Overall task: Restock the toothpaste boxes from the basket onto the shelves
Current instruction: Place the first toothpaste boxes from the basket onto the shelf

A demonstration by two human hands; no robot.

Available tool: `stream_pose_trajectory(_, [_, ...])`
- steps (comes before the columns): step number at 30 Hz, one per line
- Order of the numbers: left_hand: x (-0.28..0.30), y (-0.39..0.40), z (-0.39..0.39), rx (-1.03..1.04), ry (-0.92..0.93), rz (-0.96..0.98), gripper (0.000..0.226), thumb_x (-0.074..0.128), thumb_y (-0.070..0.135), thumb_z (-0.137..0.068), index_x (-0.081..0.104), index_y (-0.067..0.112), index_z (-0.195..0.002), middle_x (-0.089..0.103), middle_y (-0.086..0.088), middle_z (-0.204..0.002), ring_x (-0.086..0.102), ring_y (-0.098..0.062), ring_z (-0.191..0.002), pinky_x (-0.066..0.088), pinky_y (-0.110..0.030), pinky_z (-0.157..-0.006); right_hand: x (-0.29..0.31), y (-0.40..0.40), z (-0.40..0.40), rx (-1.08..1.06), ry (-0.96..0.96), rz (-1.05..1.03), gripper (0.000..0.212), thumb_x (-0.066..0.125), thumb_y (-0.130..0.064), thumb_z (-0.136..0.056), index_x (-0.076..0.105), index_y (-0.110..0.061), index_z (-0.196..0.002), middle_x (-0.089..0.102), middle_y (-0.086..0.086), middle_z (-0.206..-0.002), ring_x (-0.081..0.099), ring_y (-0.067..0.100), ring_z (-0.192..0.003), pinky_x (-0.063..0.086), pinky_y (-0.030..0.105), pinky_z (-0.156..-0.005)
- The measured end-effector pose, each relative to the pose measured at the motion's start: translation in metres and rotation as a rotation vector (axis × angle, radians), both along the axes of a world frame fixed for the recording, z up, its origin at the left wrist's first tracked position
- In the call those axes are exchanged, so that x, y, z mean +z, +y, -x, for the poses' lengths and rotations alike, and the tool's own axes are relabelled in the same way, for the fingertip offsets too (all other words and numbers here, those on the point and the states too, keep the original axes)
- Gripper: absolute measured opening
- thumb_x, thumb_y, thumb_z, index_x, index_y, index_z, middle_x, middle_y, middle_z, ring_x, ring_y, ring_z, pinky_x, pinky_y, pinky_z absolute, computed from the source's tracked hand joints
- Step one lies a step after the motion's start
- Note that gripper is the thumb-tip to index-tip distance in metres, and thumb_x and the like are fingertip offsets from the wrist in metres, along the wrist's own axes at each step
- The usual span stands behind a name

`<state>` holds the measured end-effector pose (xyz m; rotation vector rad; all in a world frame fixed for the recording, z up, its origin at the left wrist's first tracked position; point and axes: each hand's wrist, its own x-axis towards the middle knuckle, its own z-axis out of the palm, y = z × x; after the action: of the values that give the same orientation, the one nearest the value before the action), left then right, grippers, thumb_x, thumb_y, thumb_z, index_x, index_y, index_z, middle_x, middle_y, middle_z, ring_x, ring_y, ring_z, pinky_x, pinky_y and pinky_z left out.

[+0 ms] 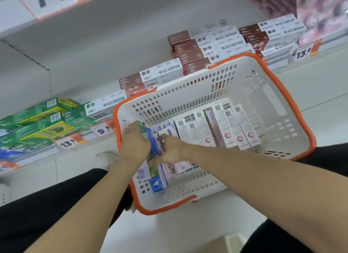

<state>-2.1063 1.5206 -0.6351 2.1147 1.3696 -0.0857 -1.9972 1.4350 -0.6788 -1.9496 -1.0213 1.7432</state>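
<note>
A white basket with an orange rim [278, 102] stands on the floor in front of the low shelf [90, 145]. Inside it lie several toothpaste boxes: white and pink ones [222, 128] in a row, blue and green ones [157, 179] near the front. Both my hands reach into the basket's left side. My left hand [134, 144] grips a green box [141, 129] together with a blue box [153, 141]. My right hand [170, 149] holds the same bundle of boxes from the right, fingers curled on a white and purple box.
The shelf carries green boxes [43, 121] at the left and brown-and-white boxes [190, 55] further right, with price tags [67, 142] along its edge. My knees in black trousers flank the basket. A shoe [107, 158] rests left of it.
</note>
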Motion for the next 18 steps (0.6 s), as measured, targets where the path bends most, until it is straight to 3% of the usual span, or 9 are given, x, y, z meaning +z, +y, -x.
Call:
stream_pose_trajectory(2, [0.007, 0.003, 0.002, 0.092, -0.035, 0.057, 0.053, 0.043, -0.008, -0.089, 0.049, 0.007, -0.139, 0.060, -0.014, -0.127, 0.059, -0.033, -0.108, 0.049, -0.033, -0.080, 0.001, 0.002, 0.018, -0.024, 0.084, 0.029, 0.123, 0.086, -0.060, -0.063, 0.016, -0.020, -0.156, 0.044, 0.004, -0.151, 0.050, 0.025, -0.133, 0.045, 0.042, -0.109])
stream_pose_trajectory(5, [0.013, 0.008, 0.012, 0.180, -0.120, 0.117, 0.049, 0.047, -0.004, -0.092, 0.050, 0.009, -0.140, 0.054, -0.011, -0.142, 0.052, -0.027, -0.127, 0.041, -0.026, -0.092, -0.006, -0.004, 0.043, -0.230, 0.116, -0.021, 0.113, 0.091, -0.052, -0.062, 0.029, -0.016, -0.149, 0.059, 0.002, -0.128, 0.060, 0.022, -0.117, 0.051, 0.039, -0.101])
stream_pose_trajectory(8, [0.016, 0.010, 0.013, 0.234, -0.156, 0.129, 0.048, 0.050, -0.002, -0.091, 0.049, 0.007, -0.139, 0.053, -0.011, -0.140, 0.053, -0.021, -0.112, 0.042, -0.021, -0.072, -0.003, -0.006, 0.041, -0.342, 0.238, 0.040, 0.097, 0.089, -0.030, -0.073, 0.030, -0.016, -0.149, 0.062, 0.001, -0.120, 0.063, 0.022, -0.111, 0.055, 0.040, -0.095])
stream_pose_trajectory(10, [0.017, 0.009, 0.008, 0.233, -0.152, 0.139, 0.049, 0.050, 0.000, -0.093, 0.045, 0.005, -0.141, 0.049, -0.013, -0.142, 0.052, -0.020, -0.111, 0.039, -0.021, -0.073, 0.003, -0.009, 0.023, -0.356, 0.350, 0.108, 0.091, 0.085, -0.016, -0.079, 0.029, -0.018, -0.150, 0.066, 0.003, -0.120, 0.067, 0.023, -0.105, 0.059, 0.043, -0.087])
stream_pose_trajectory(12, [0.015, 0.005, 0.002, 0.220, -0.106, 0.189, 0.043, 0.050, 0.003, -0.095, 0.045, 0.001, -0.138, 0.054, -0.011, -0.129, 0.054, -0.020, -0.104, 0.037, -0.024, -0.074, 0.006, -0.015, -0.002, -0.359, 0.374, 0.134, 0.079, 0.080, -0.007, -0.082, 0.037, -0.014, -0.148, 0.068, 0.003, -0.114, 0.071, 0.019, -0.096, 0.062, 0.037, -0.077])
stream_pose_trajectory(15, [-0.001, -0.003, -0.001, 0.304, -0.035, 0.386, 0.011, 0.046, 0.003, -0.093, 0.049, 0.004, -0.103, 0.052, -0.010, -0.085, 0.045, -0.016, -0.062, 0.031, -0.024, -0.050, 0.007, -0.036, -0.036, -0.386, 0.332, 0.181, 0.074, 0.076, -0.005, -0.086, 0.037, -0.016, -0.147, 0.064, 0.000, -0.112, 0.066, 0.016, -0.093, 0.058, 0.030, -0.070])
stream_pose_trajectory(17, [-0.011, -0.013, -0.001, 0.335, 0.031, 0.459, 0.005, 0.043, 0.001, -0.092, 0.042, 0.004, -0.089, 0.044, -0.012, -0.072, 0.031, -0.016, -0.054, 0.023, -0.023, -0.044, 0.003, -0.049, -0.049, -0.372, 0.351, 0.233, 0.059, 0.073, -0.003, -0.088, 0.042, -0.021, -0.134, 0.066, 0.001, -0.108, 0.066, 0.020, -0.097, 0.056, 0.031, -0.075])
stream_pose_trajectory(18, [-0.015, -0.018, -0.001, 0.342, 0.031, 0.487, 0.005, 0.044, 0.001, -0.092, 0.046, -0.003, -0.094, 0.049, -0.019, -0.077, 0.030, -0.015, -0.055, 0.022, -0.023, -0.044, 0.001, -0.054, -0.053, -0.355, 0.373, 0.255, 0.047, 0.072, -0.002, -0.088, 0.047, -0.018, -0.124, 0.068, 0.006, -0.113, 0.067, 0.027, -0.105, 0.057, 0.036, -0.081])
